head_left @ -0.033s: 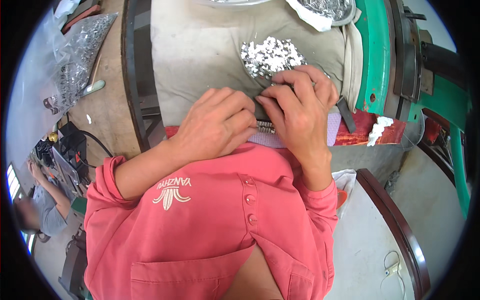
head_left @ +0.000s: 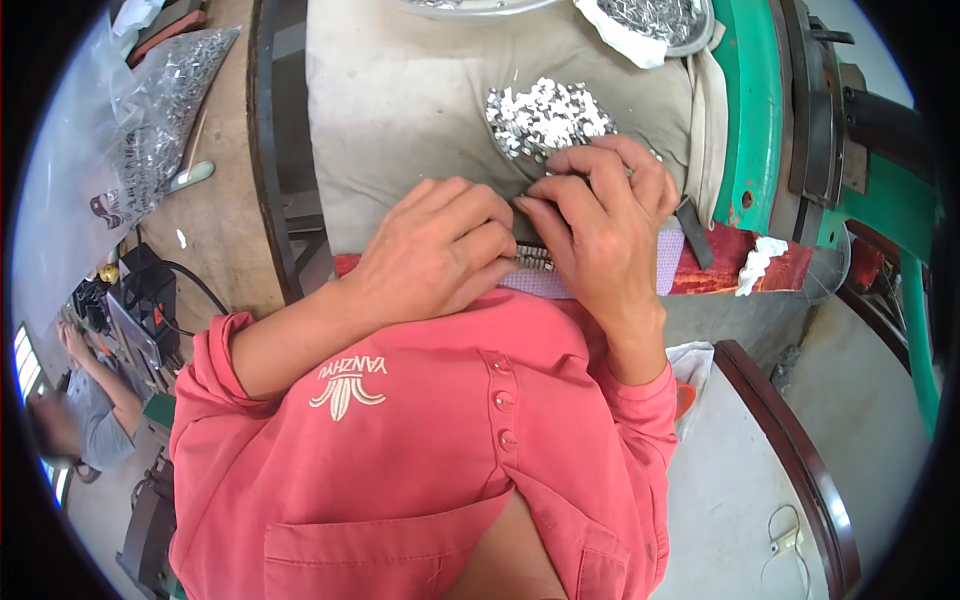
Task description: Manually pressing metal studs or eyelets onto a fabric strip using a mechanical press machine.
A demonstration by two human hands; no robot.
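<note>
Hardly anything is moving: the whole view is shifting slightly down and to the right, with both hands keeping nearly the same pose. The right hand (head_left: 600,215) is bringing thumb and forefinger nearly together; whether it is pinching a piece, I cannot tell. The left hand (head_left: 440,240), at nine o'clock from it, is curling its fingers close together, its grip hidden. Between them a row of small metal parts (head_left: 535,258) is lying by a purple checked cloth (head_left: 545,285). The step seems to be fine fingertip handling of single pieces; the next move is probably calling for a light, exact pinch. At twelve o'clock a pile of small white and metallic pieces (head_left: 548,115) is resting on the cloth-covered counter (head_left: 390,110). At one o'clock a bowl (head_left: 695,47) is holding shiny metal pins; at ten, a clear bag (head_left: 100,140) is holding metal bits.
</note>
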